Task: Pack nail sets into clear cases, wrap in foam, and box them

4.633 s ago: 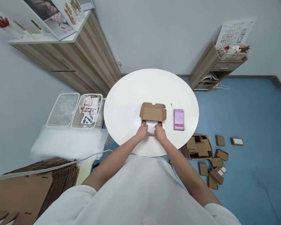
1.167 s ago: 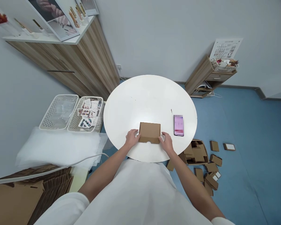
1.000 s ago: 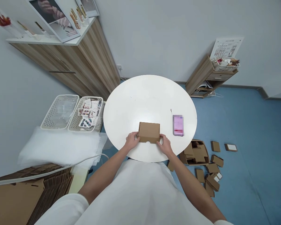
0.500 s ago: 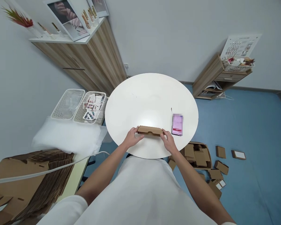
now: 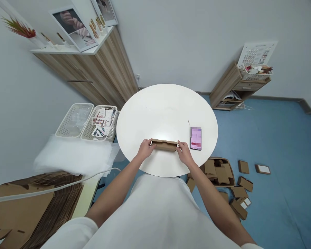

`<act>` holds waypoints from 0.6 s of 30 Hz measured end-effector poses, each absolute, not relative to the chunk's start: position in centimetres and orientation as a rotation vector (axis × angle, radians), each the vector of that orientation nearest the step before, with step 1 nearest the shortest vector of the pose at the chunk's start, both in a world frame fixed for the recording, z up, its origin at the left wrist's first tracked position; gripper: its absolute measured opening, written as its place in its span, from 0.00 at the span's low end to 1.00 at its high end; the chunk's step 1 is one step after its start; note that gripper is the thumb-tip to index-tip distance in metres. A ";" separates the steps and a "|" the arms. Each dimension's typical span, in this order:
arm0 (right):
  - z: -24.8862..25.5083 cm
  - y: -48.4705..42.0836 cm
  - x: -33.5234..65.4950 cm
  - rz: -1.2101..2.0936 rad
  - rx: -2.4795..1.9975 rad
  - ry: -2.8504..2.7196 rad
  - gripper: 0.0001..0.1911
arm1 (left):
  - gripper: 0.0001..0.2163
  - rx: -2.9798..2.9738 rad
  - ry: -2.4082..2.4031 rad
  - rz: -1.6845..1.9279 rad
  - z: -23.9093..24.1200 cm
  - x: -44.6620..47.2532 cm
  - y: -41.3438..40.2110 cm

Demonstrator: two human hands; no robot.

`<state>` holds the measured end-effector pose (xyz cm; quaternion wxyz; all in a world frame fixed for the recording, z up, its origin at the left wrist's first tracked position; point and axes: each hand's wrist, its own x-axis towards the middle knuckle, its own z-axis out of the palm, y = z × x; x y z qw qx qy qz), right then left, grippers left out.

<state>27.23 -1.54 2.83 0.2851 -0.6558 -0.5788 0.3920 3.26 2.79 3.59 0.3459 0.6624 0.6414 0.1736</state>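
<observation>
A small brown cardboard box (image 5: 165, 146) is at the near side of the round white table (image 5: 168, 107), with a dark gap along its upper edge. My left hand (image 5: 145, 148) grips its left end, thumb on the near side and fingers behind. At the other end my right hand (image 5: 184, 152) pinches the corner in the same way. A phone (image 5: 196, 139) with a pink, blurred screen lies on the table just right of my right hand.
Left of the table stand two white baskets, one holding printed cards (image 5: 103, 121), beside white foam sheets (image 5: 72, 155) and stacked flat cardboard (image 5: 23, 211). A white hose (image 5: 54, 188) crosses there. Several small boxes (image 5: 238, 192) and a full carton (image 5: 219, 173) are on the blue floor at right.
The box has turned in my hands: its near face is now raised, and a dark opening shows at the top edge. Both hands have closed in slightly on its ends.
</observation>
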 end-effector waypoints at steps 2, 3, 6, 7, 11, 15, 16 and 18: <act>3.4 -1.6 27.3 0.998 -1.774 -1.572 0.22 | 0.20 1.727 1.666 0.519 3.6 3.2 2.8; 3.7 -1.7 27.3 0.979 -1.778 -1.592 0.22 | 0.21 1.733 1.653 0.544 3.7 3.1 2.8; 4.6 -1.6 27.4 0.923 -1.780 -1.659 0.20 | 0.20 1.778 1.574 0.569 3.8 2.7 2.9; 4.9 -1.5 27.5 0.905 -1.787 -1.678 0.20 | 0.19 1.800 1.541 0.564 3.9 2.5 3.0; 5.7 -1.2 27.2 0.844 -1.822 -1.690 0.19 | 0.22 1.903 1.394 0.529 4.2 1.5 3.7; 6.0 -1.2 26.7 0.839 -1.831 -1.638 0.19 | 0.28 1.967 1.289 0.490 4.2 0.8 4.4; 6.1 -1.2 26.6 0.842 -1.838 -1.629 0.19 | 0.28 1.983 1.273 0.481 4.2 0.7 4.6; 6.3 -1.2 26.5 0.846 -1.852 -1.616 0.19 | 0.26 2.012 1.242 0.468 4.2 0.4 4.8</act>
